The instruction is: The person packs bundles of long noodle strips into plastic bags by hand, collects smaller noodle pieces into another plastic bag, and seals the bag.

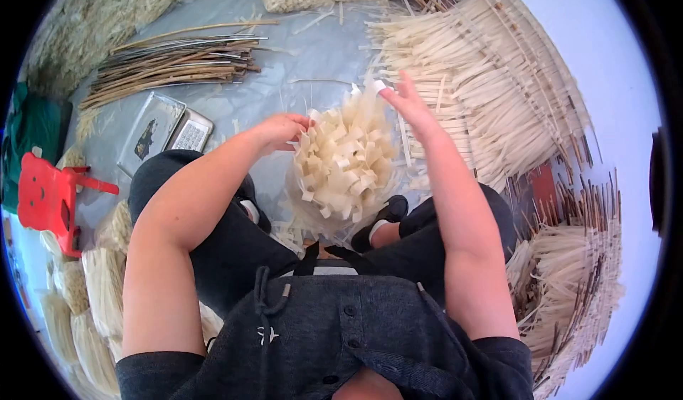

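Note:
Between my legs stands a clear plastic bag [292,186] full of pale, flat, ribbon-like strips [345,158]. My left hand [283,131] is at the upper left edge of the bag, its fingers bent together at the rim; what they pinch is too small to make out. At the bag's upper right is my right hand [413,108], with its fingers apart and a white wrapping on one fingertip. That wrapped fingertip is beside the top of the bag, and nothing shows held in this hand.
Thin brown sticks [178,62] lie at the upper left, above a clear tray [151,133] and a keypad device [191,133]. A red chair [46,193] stands left. Pale strips on sticks [484,80] are piled right, more bundles [103,293] lower left.

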{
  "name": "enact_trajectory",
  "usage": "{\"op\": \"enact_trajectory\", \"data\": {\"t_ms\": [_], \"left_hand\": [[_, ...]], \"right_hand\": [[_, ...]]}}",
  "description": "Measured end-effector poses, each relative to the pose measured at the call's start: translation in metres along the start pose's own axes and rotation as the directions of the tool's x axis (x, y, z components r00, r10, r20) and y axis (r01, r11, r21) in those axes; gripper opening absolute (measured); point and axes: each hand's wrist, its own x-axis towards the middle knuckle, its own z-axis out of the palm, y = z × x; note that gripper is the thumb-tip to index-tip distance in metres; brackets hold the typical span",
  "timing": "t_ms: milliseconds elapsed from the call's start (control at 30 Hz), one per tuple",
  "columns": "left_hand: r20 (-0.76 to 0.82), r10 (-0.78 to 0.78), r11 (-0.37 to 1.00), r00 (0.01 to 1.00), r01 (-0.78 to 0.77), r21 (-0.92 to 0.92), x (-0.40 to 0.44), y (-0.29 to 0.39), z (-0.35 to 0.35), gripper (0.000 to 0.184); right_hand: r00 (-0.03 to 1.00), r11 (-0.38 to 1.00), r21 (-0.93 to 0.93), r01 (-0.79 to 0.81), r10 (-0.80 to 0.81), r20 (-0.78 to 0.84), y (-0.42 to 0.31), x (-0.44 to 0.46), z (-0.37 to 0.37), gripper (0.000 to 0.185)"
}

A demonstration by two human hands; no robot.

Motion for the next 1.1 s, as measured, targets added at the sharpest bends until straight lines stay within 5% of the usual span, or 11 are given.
{"op": "enact_trajectory", "data": {"t_ms": [100,200,333,567,633,700,767,967,1067,1100], "left_hand": [[0.158,-0.012,0.995,0.987,0.027,-0.098,0.006,0.0,-0.004,0.03],[0.341,-0.085,0.976,0.936,0.147,-0.162,-0.006,0.006,0.001,0.027],[0.229,-0.17,0.951,0.959,0.221,-0.217,0.001,-0.006,0.002,0.019],[0.415,-0.084,0.949,0.906,0.199,-0.243,0.004,-0.011,-0.007,0.013],[0.378,-0.132,0.927,0.916,0.249,-0.28,-0.001,-0.012,0.006,0.01],[0.333,-0.18,0.897,0.926,0.293,-0.33,-0.001,-0.015,0.011,0.008],[0.402,-0.201,0.943,0.893,0.287,-0.167,0.003,-0.017,0.012,0.012],[0.363,-0.13,0.977,0.923,0.182,-0.113,0.0,-0.018,0.013,0.017],[0.284,-0.138,0.983,0.949,0.165,-0.075,-0.004,-0.017,0.012,0.017],[0.287,-0.139,0.983,0.948,0.167,-0.074,-0.002,-0.019,0.012,0.017]], "right_hand": [[0.956,0.941,0.252,-0.224,0.163,0.243,-0.034,-0.012,0.033,0.067],[0.875,0.994,0.064,-0.087,0.046,0.481,-0.048,-0.04,0.046,0.061],[0.876,0.919,0.345,-0.191,0.001,0.483,-0.068,-0.096,0.031,0.044],[0.911,0.967,0.247,-0.059,-0.049,0.409,-0.032,-0.124,0.021,0.042],[0.876,0.949,0.249,-0.193,0.052,0.48,-0.026,-0.133,0.026,0.042],[0.867,0.971,0.216,-0.102,-0.02,0.498,-0.029,-0.139,0.029,0.044],[0.852,0.983,0.182,-0.019,-0.08,0.518,-0.027,-0.139,0.035,0.045],[0.916,0.896,0.443,-0.027,-0.156,0.37,-0.052,-0.139,0.027,0.047],[0.879,0.771,0.611,-0.181,-0.152,0.452,-0.048,-0.144,0.023,0.044],[0.842,0.915,0.401,0.039,-0.246,0.48,-0.044,-0.147,0.027,0.042]]}}
